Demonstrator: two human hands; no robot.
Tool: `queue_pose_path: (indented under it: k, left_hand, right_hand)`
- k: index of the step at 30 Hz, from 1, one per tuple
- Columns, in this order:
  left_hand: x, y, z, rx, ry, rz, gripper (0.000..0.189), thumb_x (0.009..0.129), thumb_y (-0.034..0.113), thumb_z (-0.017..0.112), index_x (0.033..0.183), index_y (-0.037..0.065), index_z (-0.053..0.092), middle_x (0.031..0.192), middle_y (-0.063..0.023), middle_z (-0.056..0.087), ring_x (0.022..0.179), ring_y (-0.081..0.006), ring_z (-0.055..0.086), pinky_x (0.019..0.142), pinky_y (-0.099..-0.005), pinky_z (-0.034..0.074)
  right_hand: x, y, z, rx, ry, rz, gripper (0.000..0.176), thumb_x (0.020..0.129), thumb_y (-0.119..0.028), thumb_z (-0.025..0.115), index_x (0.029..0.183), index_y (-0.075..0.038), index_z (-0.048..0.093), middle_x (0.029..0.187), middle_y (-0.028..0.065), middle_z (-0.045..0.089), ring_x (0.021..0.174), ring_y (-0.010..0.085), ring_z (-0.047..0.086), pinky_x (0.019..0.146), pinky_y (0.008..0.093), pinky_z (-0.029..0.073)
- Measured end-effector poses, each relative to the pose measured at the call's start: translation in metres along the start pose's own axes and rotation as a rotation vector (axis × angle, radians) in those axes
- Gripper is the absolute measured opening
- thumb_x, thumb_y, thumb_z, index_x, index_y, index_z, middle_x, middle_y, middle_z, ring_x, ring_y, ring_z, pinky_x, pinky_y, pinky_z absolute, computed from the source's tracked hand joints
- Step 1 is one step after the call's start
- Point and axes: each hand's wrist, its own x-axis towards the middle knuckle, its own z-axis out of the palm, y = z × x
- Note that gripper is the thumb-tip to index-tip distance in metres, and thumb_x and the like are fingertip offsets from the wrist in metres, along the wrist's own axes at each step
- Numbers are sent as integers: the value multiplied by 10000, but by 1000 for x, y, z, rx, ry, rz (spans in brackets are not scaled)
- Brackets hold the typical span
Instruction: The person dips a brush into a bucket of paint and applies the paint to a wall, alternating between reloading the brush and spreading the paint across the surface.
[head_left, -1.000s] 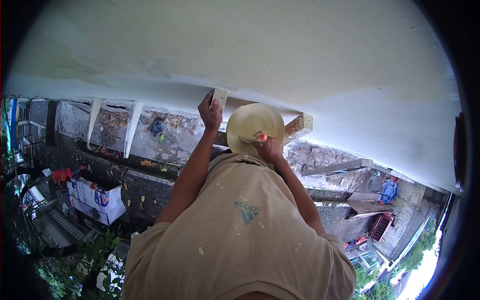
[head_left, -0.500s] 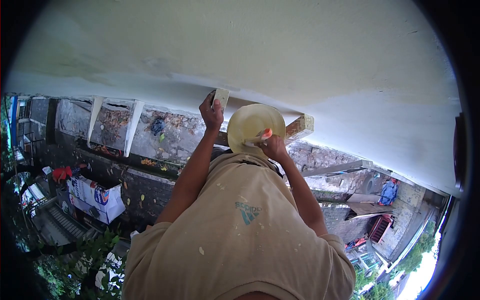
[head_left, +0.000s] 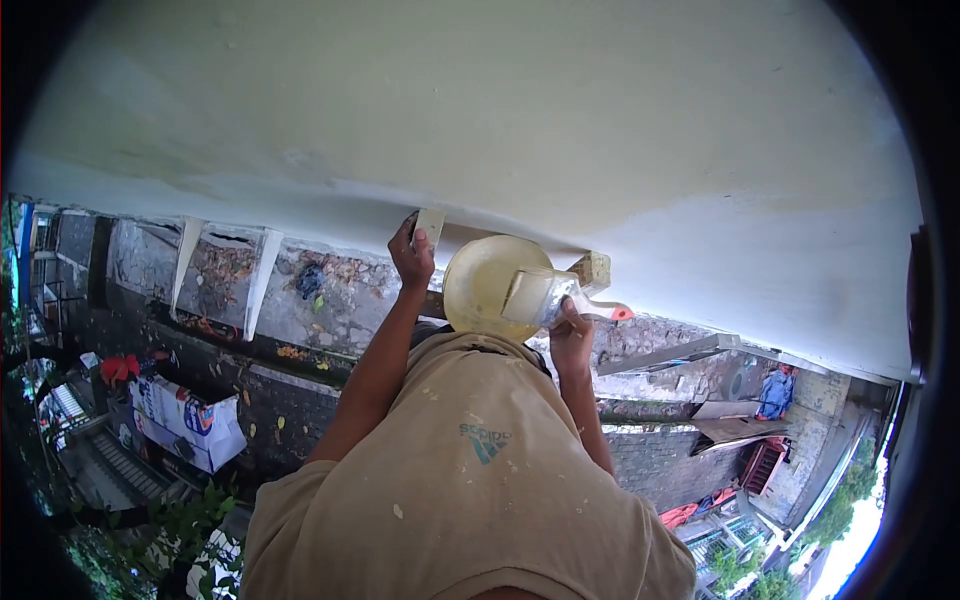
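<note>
My left hand [head_left: 412, 258] is closed around the end of a paint-spotted wooden rail [head_left: 431, 224], close to the wall. A round, cream-stained paint container [head_left: 465, 275] sits between this rail and a second wooden rail end [head_left: 595, 268]. Over the container's right side, my right hand [head_left: 571, 338] grips a wide paintbrush [head_left: 541, 297]. Its pale, paint-coated bristles point left above the container, and its white handle with a red-orange tip points right. What supports the container from below is hidden.
A pale painted wall [head_left: 500, 120] fills the upper view, with darker patches on the left. White brackets [head_left: 262, 285] project below it. Far down lie a brick-paved strip [head_left: 300, 405], a printed white box [head_left: 190, 420] and a metal bar [head_left: 675, 355]. Leafy branches [head_left: 190, 515] show lower left.
My right hand has turned the paintbrush and brought it up from inside the container, its flat side now showing. My left hand keeps its hold on the rail. The view has shifted slightly.
</note>
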Motion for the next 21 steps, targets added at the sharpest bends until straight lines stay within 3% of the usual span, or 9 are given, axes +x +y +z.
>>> queue_pose_path:
  k: [2,3,7,9,11,13,15,19,21]
  left_hand:
    - [-5,-4,2,72,37,-1,432,880,345,430,1007,-39,583,909,-207,621,832,-363,592,769,-411,448]
    - [-10,-19,4,91,33,-28,431,880,347,432,1018,-33,581,951,-207,613,901,-360,570,821,-418,419]
    - [-21,-53,6,181,38,-37,420,901,308,386,1085,-18,576,1060,-194,591,1019,-343,519,919,-395,354]
    - [-20,-65,7,39,-31,-148,436,903,308,355,1100,-13,575,1112,-176,583,1067,-320,504,956,-404,324]
    - [-4,-14,1,-135,-59,-65,519,885,395,343,1034,-36,592,963,-194,628,883,-370,580,821,-420,428]
    - [-8,-34,-1,91,-72,36,533,878,417,330,967,-38,593,877,-218,620,816,-397,583,745,-427,445]
    - [-7,-34,-3,70,-93,-30,544,890,431,312,954,-31,593,857,-212,617,775,-405,576,699,-444,441]
    - [-10,-56,-1,139,-110,-4,488,939,359,264,1042,-14,562,1010,-210,580,932,-391,513,811,-460,361]
    - [-11,-75,-1,169,-164,-69,524,936,378,238,1038,-19,563,1025,-212,578,951,-394,511,823,-464,360]
  right_hand:
    - [-4,0,-4,212,27,29,219,876,-120,511,1062,-5,520,971,38,602,900,137,579,827,295,458]
    - [-2,5,-19,306,-46,7,299,914,-153,438,1166,4,472,1155,93,565,1078,197,534,961,368,405]
    - [-17,-13,-10,478,3,-39,320,842,-132,509,1144,-25,492,1120,70,572,1046,173,535,943,337,410]
    - [-29,-44,10,403,-68,-218,356,759,-127,574,1096,-35,507,1061,54,578,1021,170,535,916,337,424]
    - [-49,-98,48,285,-83,-496,271,740,-57,595,1002,-23,535,968,59,595,894,171,575,855,328,446]
    - [-60,-144,71,143,-67,-981,351,714,-64,643,1033,8,516,929,86,599,882,208,590,831,362,466]
    - [-60,-194,89,-226,-200,-1570,340,750,-130,628,1040,-34,476,966,131,595,858,289,587,804,498,471]
    - [-85,-276,130,-831,108,-1930,235,789,-159,630,934,-3,532,942,206,619,917,364,601,781,522,491]
    - [-89,-319,159,-940,63,-2152,211,755,-158,660,885,-20,567,926,181,637,908,336,616,784,480,501]
